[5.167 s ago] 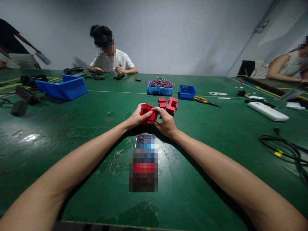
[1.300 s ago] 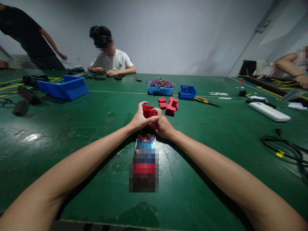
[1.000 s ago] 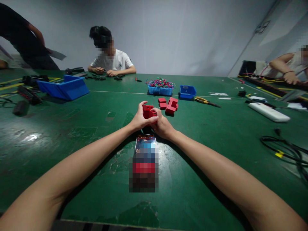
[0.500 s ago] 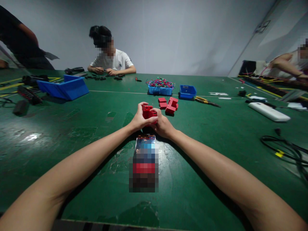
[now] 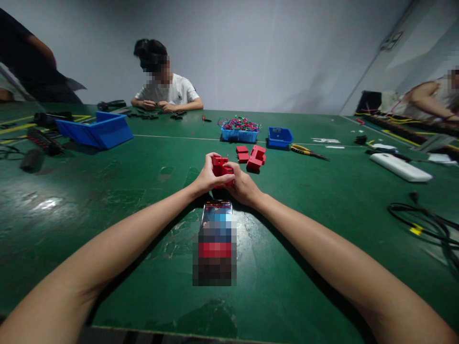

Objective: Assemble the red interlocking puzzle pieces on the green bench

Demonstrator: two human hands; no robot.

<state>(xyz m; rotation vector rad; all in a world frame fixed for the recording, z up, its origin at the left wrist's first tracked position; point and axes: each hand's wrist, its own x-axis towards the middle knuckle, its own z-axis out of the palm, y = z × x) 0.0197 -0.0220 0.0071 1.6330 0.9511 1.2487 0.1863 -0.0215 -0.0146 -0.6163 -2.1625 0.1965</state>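
My left hand (image 5: 205, 177) and my right hand (image 5: 244, 186) meet over the green table (image 5: 143, 215), both wrapped around a small red plastic part (image 5: 220, 167) held just above the surface. Fingers of both hands are curled tight on it, the left thumb across its front. A little beyond lie several more red parts (image 5: 253, 156) in a loose cluster. A phone (image 5: 215, 239) lies flat on the table between my forearms, right under the hands.
Farther back stand a blue tray of coloured wires (image 5: 239, 129), a small blue bin (image 5: 279, 136) and yellow-handled pliers (image 5: 304, 150). A large blue bin (image 5: 96, 130) lies at left. A white bar (image 5: 399, 167) and black cables (image 5: 426, 220) lie at right. Other people work at the far edges.
Both hands stay clamped on the red part, with only small shifts of fingers. The person at far left has stepped back out of frame; the one at right has moved an arm.
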